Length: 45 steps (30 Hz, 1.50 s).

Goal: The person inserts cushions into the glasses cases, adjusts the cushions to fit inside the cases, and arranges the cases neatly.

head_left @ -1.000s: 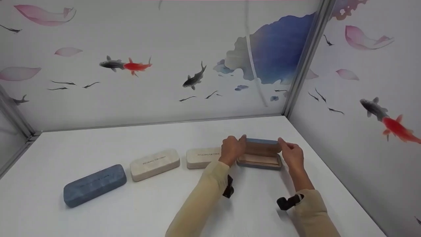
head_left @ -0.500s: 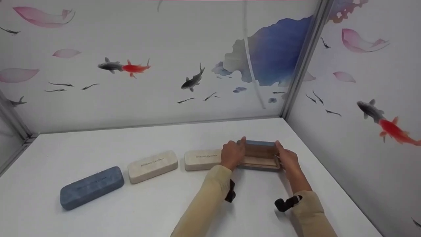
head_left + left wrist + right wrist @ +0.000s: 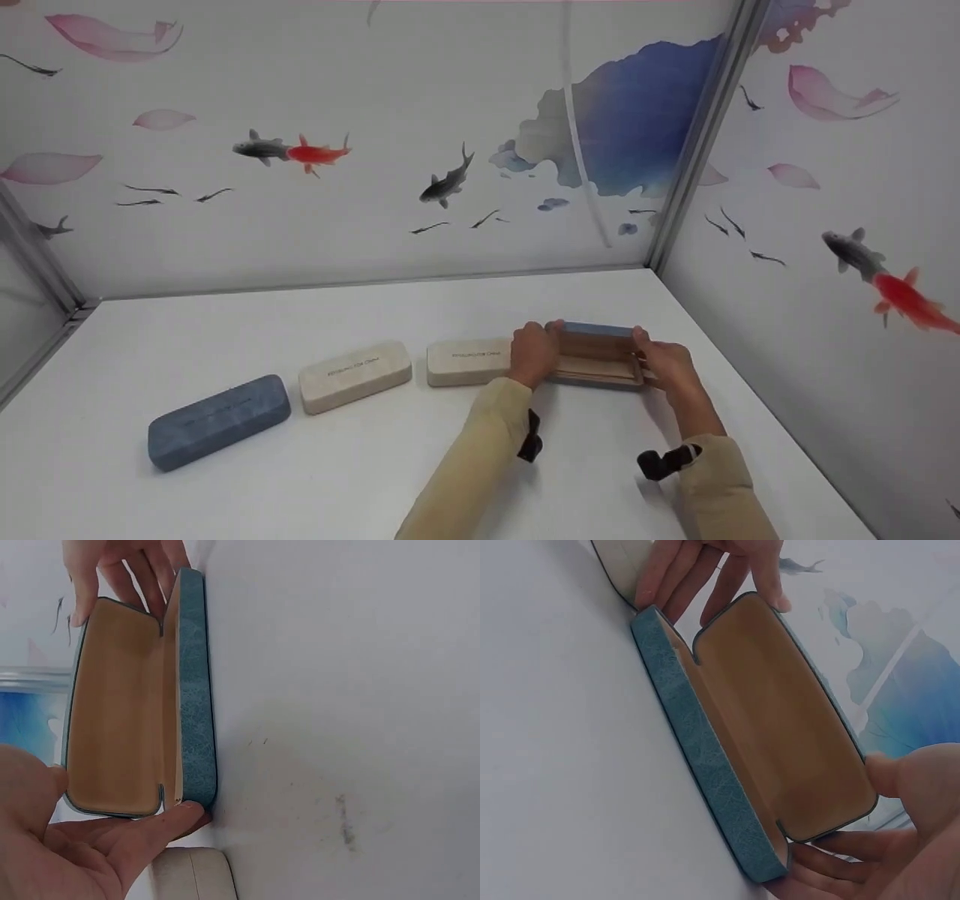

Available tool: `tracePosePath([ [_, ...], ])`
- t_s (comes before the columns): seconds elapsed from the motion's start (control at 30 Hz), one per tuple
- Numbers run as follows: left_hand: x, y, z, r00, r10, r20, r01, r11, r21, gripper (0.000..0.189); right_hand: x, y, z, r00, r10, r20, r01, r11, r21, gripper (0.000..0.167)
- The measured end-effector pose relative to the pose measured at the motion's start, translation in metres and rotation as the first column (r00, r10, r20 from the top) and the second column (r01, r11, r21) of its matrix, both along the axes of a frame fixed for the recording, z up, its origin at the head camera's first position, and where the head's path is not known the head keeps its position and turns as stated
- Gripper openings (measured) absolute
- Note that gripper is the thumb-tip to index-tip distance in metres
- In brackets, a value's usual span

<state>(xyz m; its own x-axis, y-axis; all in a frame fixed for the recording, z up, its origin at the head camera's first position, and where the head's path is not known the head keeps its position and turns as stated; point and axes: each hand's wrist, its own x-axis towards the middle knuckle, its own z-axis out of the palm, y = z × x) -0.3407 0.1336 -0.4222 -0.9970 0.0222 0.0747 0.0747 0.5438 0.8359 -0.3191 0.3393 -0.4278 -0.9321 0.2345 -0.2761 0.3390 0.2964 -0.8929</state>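
An opened blue glasses case (image 3: 600, 384) with a tan lining stands on the white table, its lid (image 3: 120, 709) tilted up and back. At its left end, my left hand (image 3: 534, 352) grips the case, thumb on the lid's edge and fingers along the end of the base. My right hand (image 3: 671, 367) holds the opposite end in much the same way, thumb at the lid's corner and fingers low beside the base (image 3: 712, 757). The lining of the lid shows bare in both wrist views.
Just left of my left hand lies a closed cream glasses case (image 3: 465, 364), partly covered by that hand. Farther left are another cream case (image 3: 354, 376) and a closed blue case (image 3: 219, 421). Printed white panels (image 3: 360, 247) border the table behind and at right.
My right hand's fingers have come down from the lid's corner to the base's right end. The lid sits slightly lower. My left hand keeps its place, and the other cases have not moved.
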Motion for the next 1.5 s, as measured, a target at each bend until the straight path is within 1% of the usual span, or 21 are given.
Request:
tracePosePath([
  [0.07,0.001,0.000,-0.001,1.000,-0.009,-0.001,0.009,1.000,-0.019,0.047,0.001,0.000,0.002,1.000,0.011,0.008,-0.011,1.000,-0.002,0.086],
  [0.2,0.003,-0.001,-0.001,1.000,-0.004,0.017,0.005,0.999,-0.037,0.047,0.003,-0.001,0.003,0.999,0.028,0.020,-0.028,1.000,0.009,0.083],
  [0.3,0.003,-0.003,0.000,0.998,-0.011,0.066,0.011,1.000,-0.003,0.045,0.004,-0.001,0.003,0.999,0.040,0.035,-0.040,0.999,0.012,0.081],
  [0.4,0.004,-0.006,0.003,0.992,-0.029,0.123,0.025,0.999,0.036,0.042,0.005,0.000,0.003,0.997,0.050,0.051,-0.051,0.999,0.007,0.079],
  [0.5,0.004,-0.008,0.005,0.987,-0.049,0.150,0.041,0.997,0.059,0.040,0.005,0.003,0.002,0.996,0.062,0.058,-0.062,0.998,0.002,0.078],
  [0.63,0.004,-0.011,0.003,0.987,-0.074,0.142,0.062,0.995,0.083,0.038,0.004,0.006,0.002,0.995,0.071,0.064,-0.072,0.997,0.014,0.076],
  [0.77,0.003,-0.012,0.000,0.986,-0.089,0.138,0.076,0.992,0.099,0.034,0.005,0.008,0.002,0.996,0.057,0.072,-0.059,0.998,0.019,0.073],
  [0.9,0.004,-0.012,-0.002,0.984,-0.097,0.152,0.082,0.991,0.105,0.033,0.007,0.009,0.002,0.995,0.061,0.073,-0.061,0.998,0.004,0.073],
  [1.13,0.005,-0.014,0.000,0.979,-0.087,0.183,0.068,0.992,0.105,0.041,0.009,0.009,0.004,0.996,0.067,0.057,-0.068,0.998,0.004,0.073],
  [1.3,0.006,-0.016,0.000,0.981,-0.098,0.169,0.081,0.991,0.107,0.043,0.009,0.010,0.005,0.995,0.081,0.052,-0.081,0.997,0.008,0.074],
  [1.37,0.006,-0.017,-0.001,0.981,-0.106,0.160,0.090,0.990,0.108,0.043,0.010,0.012,0.004,0.995,0.086,0.043,-0.086,0.996,-0.003,0.074],
  [1.5,0.006,-0.018,-0.002,0.981,-0.120,0.154,0.102,0.987,0.125,0.042,0.012,0.018,0.001,0.993,0.112,0.025,-0.110,0.992,-0.061,0.074],
])
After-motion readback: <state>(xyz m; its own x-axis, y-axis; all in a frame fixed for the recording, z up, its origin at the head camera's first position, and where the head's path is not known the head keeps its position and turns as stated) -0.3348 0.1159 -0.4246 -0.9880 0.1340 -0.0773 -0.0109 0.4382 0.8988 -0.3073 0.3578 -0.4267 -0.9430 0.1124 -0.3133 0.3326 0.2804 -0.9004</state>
